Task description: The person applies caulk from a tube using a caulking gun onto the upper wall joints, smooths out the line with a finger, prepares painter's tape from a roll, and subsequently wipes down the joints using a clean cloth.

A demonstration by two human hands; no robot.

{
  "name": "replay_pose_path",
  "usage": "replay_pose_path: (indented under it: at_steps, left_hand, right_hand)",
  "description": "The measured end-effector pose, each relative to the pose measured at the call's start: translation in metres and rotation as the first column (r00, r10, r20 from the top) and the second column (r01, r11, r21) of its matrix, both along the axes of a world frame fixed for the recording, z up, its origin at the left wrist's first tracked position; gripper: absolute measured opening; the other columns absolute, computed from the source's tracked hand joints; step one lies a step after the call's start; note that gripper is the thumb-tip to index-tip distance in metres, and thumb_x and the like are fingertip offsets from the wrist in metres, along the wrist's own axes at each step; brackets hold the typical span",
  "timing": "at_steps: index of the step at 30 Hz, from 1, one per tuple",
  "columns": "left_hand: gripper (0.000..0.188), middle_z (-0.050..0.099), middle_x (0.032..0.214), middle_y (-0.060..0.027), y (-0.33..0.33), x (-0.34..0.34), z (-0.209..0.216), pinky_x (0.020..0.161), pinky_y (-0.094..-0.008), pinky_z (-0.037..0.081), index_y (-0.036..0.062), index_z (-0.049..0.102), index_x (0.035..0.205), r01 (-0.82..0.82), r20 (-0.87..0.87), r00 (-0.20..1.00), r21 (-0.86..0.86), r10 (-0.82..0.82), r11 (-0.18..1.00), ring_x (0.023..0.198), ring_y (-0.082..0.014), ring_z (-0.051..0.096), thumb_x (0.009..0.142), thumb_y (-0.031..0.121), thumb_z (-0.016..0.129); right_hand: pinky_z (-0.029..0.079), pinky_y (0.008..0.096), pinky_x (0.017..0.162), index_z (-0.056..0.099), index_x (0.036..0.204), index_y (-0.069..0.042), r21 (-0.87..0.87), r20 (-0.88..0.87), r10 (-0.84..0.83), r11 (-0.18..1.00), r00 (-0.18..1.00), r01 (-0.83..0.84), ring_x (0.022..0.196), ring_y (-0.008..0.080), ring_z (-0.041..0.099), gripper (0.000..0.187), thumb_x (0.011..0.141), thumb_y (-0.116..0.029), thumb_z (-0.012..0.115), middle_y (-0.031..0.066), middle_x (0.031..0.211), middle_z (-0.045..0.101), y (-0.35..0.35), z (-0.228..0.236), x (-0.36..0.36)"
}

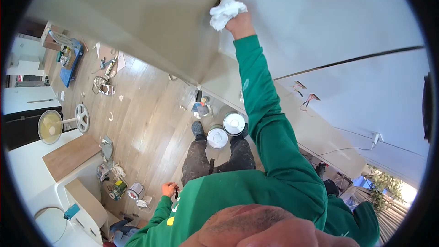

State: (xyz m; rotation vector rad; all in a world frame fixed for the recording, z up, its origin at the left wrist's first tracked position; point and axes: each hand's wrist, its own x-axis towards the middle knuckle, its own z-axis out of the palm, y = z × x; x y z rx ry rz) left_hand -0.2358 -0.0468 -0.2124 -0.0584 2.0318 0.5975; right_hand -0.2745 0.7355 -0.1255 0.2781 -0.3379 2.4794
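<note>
My right arm is stretched up to the corner where two pale wall surfaces meet. In my right hand (pixel 241 25) is a bunched white cloth (pixel 225 13), pressed at the corner; it covers most of the fingers. Low by my left side, my left hand (pixel 169 189) is closed, with a small dark thing showing beside the fingers, too small to name. Two round cans with pale lids, one can (pixel 217 137) and another can (pixel 234 123), stand on the floor by my feet.
Wires hang from openings (pixel 312 98) in the right wall, and a plugged-in cable (pixel 340 150) runs along it. On the wooden floor are a white-and-yellow fan (pixel 50 127), a blue trolley (pixel 72 64), a sealant tube (pixel 110 67) and a paint can (pixel 136 191). A plant (pixel 386 185) stands at right.
</note>
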Motion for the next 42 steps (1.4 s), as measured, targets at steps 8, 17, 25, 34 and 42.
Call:
replay_pose_path:
  at_steps: [8, 17, 25, 34, 42]
  left_hand:
    - [0.016, 0.069, 0.066, -0.0124, -0.018, -0.052, -0.068, 0.046, -0.0320, 0.051, -0.0065, 0.070, 0.081, 0.102, -0.107, 0.989, 0.035, -0.097, 0.994, 0.054, -0.0199, 0.067, 0.080, 0.009, 0.069]
    - [0.029, 0.070, 0.083, -0.0109, 0.198, -0.033, 0.056, 0.066, -0.0284, 0.053, -0.0082, 0.068, 0.095, 0.104, -0.196, 0.980, 0.670, 0.040, 0.735, 0.073, -0.0158, 0.066, 0.091, 0.020, 0.066]
    - [0.059, 0.059, 0.126, -0.0143, 0.316, 0.154, 0.224, 0.091, -0.0355, 0.049, -0.0015, 0.051, 0.133, 0.363, -0.347, 0.932, 0.876, -0.106, 0.317, 0.107, -0.0215, 0.062, 0.085, 0.023, 0.075]
    - [0.041, 0.063, 0.108, -0.0157, 0.320, 0.254, 0.211, 0.079, -0.0335, 0.052, 0.0029, 0.061, 0.121, 0.649, -0.677, 0.735, 0.715, 0.030, 0.260, 0.096, -0.0305, 0.063, 0.081, 0.005, 0.071]
    - [0.014, 0.058, 0.086, 0.0043, 0.310, 0.298, 0.166, 0.069, -0.0226, 0.042, -0.0002, 0.062, 0.105, -0.089, 0.219, 0.955, 0.854, -0.200, 0.512, 0.082, -0.0027, 0.048, 0.096, 0.011, 0.060]
  right_hand:
    - [0.048, 0.0296, 0.061, 0.059, 0.105, -0.001, 0.817, 0.222, -0.741, 0.496, 0.634, 0.293, 0.076, 0.0159, 0.060, 0.022, 0.094, -0.019, 0.051, 0.0080, 0.085, 0.063, -0.089, 0.295, 0.103]
    - [0.051, 0.0313, 0.092, 0.051, 0.136, 0.008, 0.285, 0.753, -0.407, 0.910, 0.517, 0.301, 0.105, 0.0203, 0.065, 0.047, 0.093, -0.011, 0.054, 0.0114, 0.121, 0.065, -0.271, 0.099, 0.269]
    - [0.027, 0.0373, 0.118, 0.032, 0.147, 0.011, 0.324, 0.633, -0.394, 0.917, 0.666, 0.235, 0.142, 0.0271, 0.035, 0.059, 0.094, -0.014, 0.040, 0.0179, 0.153, 0.038, -0.339, 0.129, 0.336]
    - [0.034, 0.0365, 0.112, 0.041, 0.142, 0.011, 0.437, 0.689, -0.437, 0.887, 0.578, 0.150, 0.133, 0.0264, 0.045, 0.058, 0.086, -0.002, 0.046, 0.0178, 0.146, 0.047, -0.346, 0.109, 0.422]
    - [0.044, 0.0333, 0.100, 0.053, 0.132, 0.010, 0.564, 0.819, -0.571, 0.820, -0.062, -0.101, 0.119, 0.0207, 0.056, 0.043, 0.094, -0.010, 0.062, 0.0164, 0.133, 0.056, -0.387, 0.038, 0.501]
